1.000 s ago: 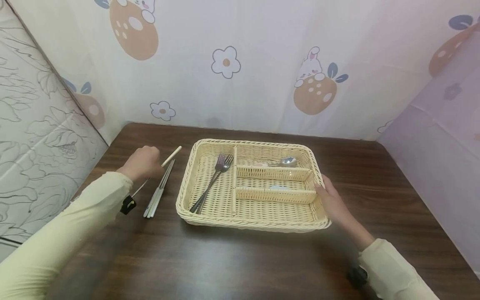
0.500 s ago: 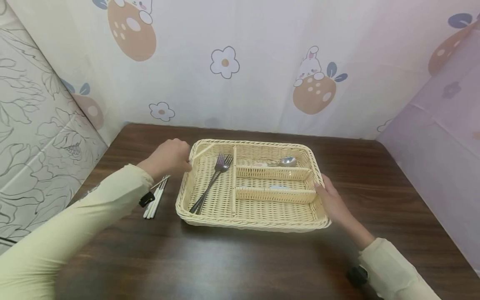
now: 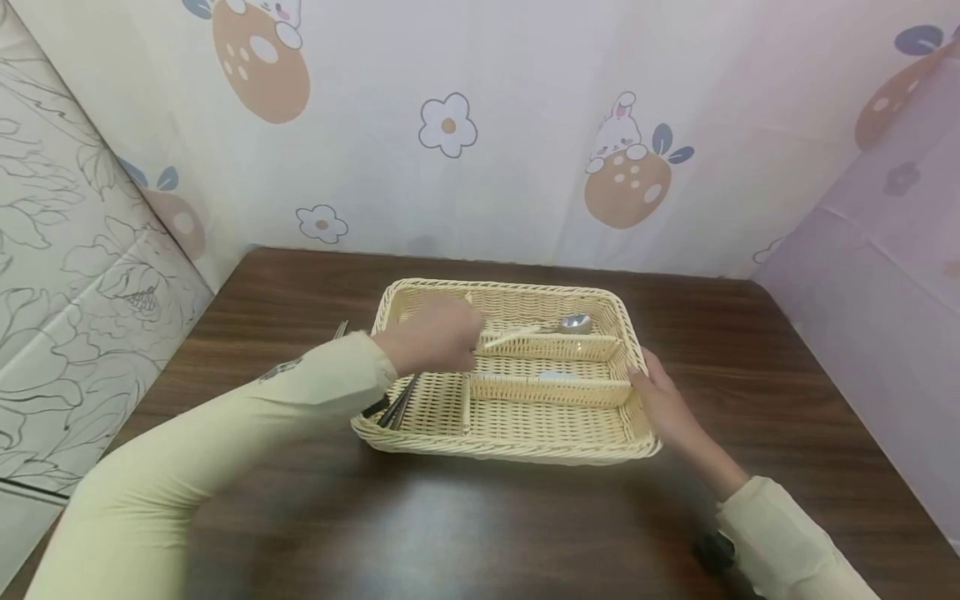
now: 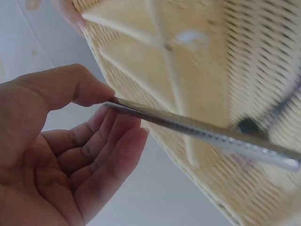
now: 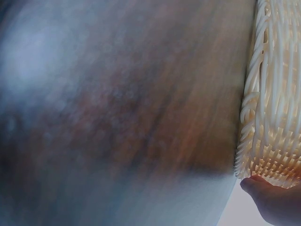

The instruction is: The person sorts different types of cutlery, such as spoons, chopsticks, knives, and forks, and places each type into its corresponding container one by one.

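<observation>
- My left hand (image 3: 438,333) is over the left and central part of the tray, at the middle of the frame, pinching the end of a slim, pale chopstick (image 3: 513,336) between the fingertips; the left wrist view shows its shiny metal-looking side, with the far end at that view's right edge.
- The chopstick points right, across the front of the upper-right compartment (I cannot tell whether it touches the divider below it).
- My right hand (image 3: 660,396), right of centre, grasps the right side of the woven cutlery tray (image 3: 517,454); the right wrist view has my thumb against the rim, at lower right.
- The tray sits mid-frame on the dark wood table (image 3: 420,521), with one long compartment at left and three narrower ones stacked at right.
- A metal spoon (image 3: 576,323) lies in the upper-right compartment, its bowl to the right.
- Dark cutlery handles (image 3: 397,408) slant in the tray's lower left, their upper ends hidden by my hand.
- A pale object (image 3: 557,376) shows in the middle-right compartment, too hidden to name.
- Thin metal tips (image 3: 341,329) peek past my left sleeve (image 3: 300,392), left of the tray.
- Behind, a rabbit-print curtain (image 3: 525,167) fills the upper frame.
</observation>
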The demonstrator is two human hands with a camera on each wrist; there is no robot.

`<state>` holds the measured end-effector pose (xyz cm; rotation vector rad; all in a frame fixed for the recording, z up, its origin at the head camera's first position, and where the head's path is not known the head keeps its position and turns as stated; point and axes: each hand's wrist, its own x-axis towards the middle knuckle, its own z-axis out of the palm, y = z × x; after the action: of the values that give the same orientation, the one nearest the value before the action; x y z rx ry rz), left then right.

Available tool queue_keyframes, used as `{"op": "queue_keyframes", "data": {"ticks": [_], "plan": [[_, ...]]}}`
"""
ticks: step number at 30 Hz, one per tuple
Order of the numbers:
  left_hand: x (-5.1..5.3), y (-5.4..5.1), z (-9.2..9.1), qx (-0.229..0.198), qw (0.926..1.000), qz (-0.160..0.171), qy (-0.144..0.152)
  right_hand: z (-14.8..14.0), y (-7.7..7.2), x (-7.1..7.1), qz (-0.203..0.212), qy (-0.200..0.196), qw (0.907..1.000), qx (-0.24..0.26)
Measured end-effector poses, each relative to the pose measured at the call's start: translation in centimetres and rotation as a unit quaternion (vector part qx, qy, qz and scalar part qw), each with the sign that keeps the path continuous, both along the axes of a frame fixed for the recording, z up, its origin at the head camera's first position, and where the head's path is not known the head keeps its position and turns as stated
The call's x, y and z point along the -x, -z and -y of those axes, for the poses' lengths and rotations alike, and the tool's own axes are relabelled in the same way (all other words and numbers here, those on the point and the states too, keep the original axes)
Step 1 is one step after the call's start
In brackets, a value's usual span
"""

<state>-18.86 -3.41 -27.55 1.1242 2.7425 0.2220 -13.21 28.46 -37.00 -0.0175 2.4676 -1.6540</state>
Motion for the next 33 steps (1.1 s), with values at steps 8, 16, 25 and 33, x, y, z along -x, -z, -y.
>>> {"op": "queue_keyframes", "data": {"ticks": [8, 16, 25, 33], "plan": [[-1.0, 0.4, -4.8, 0.009, 0.9970, -0.005, 0.077, -0.2, 0.2, 0.0, 0.002, 0.002, 1.0000, -0.007], [-1.5, 1.4, -8.7, 0.028, 0.9930, 0.000, 0.114, -0.2, 0.1, -0.1, 0.001, 0.009, 0.9999, 0.010], [-2.0, 3.1, -11.5, 0.069, 0.9855, 0.003, 0.155, -0.2, 0.2, -0.1, 0.017, 0.014, 0.9993, 0.029], [-1.9, 4.3, -12.9, 0.093, 0.9815, -0.012, 0.167, -0.1, 0.2, 0.0, 0.001, 0.013, 0.9998, 0.011]]}}
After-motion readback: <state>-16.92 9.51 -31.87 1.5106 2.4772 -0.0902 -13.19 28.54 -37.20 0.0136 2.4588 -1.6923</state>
